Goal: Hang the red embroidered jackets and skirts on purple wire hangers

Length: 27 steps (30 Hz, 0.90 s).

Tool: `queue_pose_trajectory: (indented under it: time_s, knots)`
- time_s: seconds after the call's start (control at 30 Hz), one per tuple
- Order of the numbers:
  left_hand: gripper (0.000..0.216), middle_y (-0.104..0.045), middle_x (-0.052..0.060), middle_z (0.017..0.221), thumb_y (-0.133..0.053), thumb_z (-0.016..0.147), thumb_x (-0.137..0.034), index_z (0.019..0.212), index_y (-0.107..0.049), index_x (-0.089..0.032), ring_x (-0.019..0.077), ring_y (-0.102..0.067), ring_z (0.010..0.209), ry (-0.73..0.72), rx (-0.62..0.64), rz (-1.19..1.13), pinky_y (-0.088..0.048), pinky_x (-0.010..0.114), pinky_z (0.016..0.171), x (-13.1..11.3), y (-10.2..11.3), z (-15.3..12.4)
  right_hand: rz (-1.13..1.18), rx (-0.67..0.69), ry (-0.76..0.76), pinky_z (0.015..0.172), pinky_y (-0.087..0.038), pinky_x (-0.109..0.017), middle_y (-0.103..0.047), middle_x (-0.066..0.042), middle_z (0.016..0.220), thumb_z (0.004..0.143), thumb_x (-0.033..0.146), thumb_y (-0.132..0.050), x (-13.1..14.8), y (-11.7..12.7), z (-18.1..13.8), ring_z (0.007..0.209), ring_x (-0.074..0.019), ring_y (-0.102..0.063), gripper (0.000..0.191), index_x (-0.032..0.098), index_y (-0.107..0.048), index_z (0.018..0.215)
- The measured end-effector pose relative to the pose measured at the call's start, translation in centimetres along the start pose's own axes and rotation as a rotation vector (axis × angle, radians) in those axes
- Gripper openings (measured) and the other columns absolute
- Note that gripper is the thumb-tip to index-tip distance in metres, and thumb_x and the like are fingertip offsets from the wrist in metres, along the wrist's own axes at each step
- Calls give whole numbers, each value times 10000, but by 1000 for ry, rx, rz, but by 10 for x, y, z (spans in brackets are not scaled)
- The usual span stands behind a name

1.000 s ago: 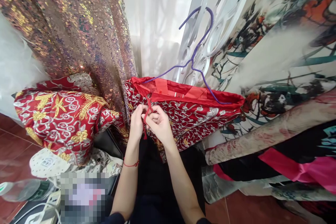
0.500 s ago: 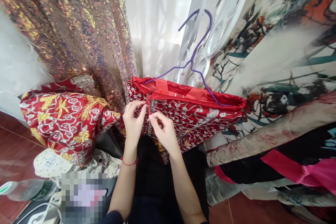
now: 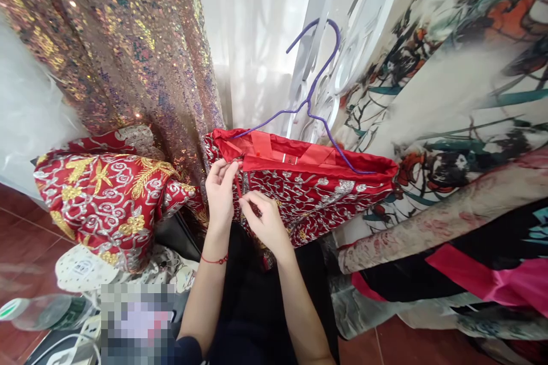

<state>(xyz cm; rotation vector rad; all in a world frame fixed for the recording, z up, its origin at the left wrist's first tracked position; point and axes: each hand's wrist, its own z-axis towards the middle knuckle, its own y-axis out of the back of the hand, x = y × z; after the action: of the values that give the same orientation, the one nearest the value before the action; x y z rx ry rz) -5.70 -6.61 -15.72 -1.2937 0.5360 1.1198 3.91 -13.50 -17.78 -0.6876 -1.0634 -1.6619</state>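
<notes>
A red embroidered garment [image 3: 317, 191] with silver swirls hangs from a purple wire hanger [image 3: 314, 91] in the middle of the view. A thin red cord [image 3: 237, 182] dangles from its upper left edge. My left hand [image 3: 220, 197] pinches the garment's edge by the cord's top, fingers closed. My right hand [image 3: 265, 219] sits just below and to the right, its fingertips pinched on the cord. A red thread bracelet circles my left wrist.
A sequinned bronze fabric [image 3: 120, 45] hangs at the left, a white curtain [image 3: 252, 40] behind, printed fabrics [image 3: 462, 85] at the right. A second red and gold embroidered piece [image 3: 103, 194] lies at the left. A plastic bottle [image 3: 38, 311] lies on the red tiled floor.
Both hands rose from a tight clasp below the edge to the garment's upper left corner; they separated, the left hand moving up to the edge while the right stays on the cord.
</notes>
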Motion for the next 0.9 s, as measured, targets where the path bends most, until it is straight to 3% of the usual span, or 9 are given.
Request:
queue_pose_trajectory:
  time_s: [0.07,0.2,0.3,0.4,0.5,0.7,0.9]
  knots:
    - [369,-704,-3,868,-803,677,-288,953,-573,-204,123,-715,906,38,-17,-95,-521,232,862,3,1,1,-22,0,-10,727,-399,-281,-567,-7,783,990,282,-468,-3,-1,-1,740,-159,-535,241,229,-530,763]
    - [366,-672,-16,867,-730,707,-256,1005,-522,-214,119,-702,864,75,93,-77,-508,248,863,2,6,-1,-31,7,-21,732,-411,-282,-580,-11,797,995,285,-466,-7,-1,-2,752,-162,-551,240,228,-549,778]
    - [272,-657,-37,855,-639,793,-202,1014,-487,-242,109,-680,816,-72,101,55,-513,255,849,-6,8,-8,-40,14,-24,721,-407,-281,-571,-7,782,992,263,-468,-7,-3,-2,737,-160,-538,238,228,-542,768]
    - [123,-682,4,951,-545,875,-179,976,-593,-230,125,-658,877,-235,175,329,-527,258,850,-17,9,-14,-48,22,-24,711,-409,-280,-565,-8,782,987,245,-468,-6,-5,0,731,-161,-534,235,228,-528,761]
    - [249,-726,41,1080,-537,876,-169,1052,-706,-219,154,-660,919,-282,221,533,-539,297,895,-25,10,-14,-40,35,2,726,-424,-281,-577,-17,809,994,264,-468,-7,-7,1,753,-165,-549,222,224,-532,785]
    - [281,-766,64,1091,-667,802,-204,1071,-743,-179,175,-700,917,-191,208,555,-542,317,913,-34,11,-11,-46,8,1,748,-460,-292,-619,-36,824,996,287,-455,-10,-13,0,770,-177,-595,228,216,-564,809]
    - [356,-744,76,1113,-774,752,-295,1085,-716,-182,165,-689,930,-77,164,382,-542,292,904,-28,12,-17,159,-179,-70,807,-518,-318,-712,-57,872,958,343,-504,1,-20,16,799,-192,-665,197,197,-636,968]
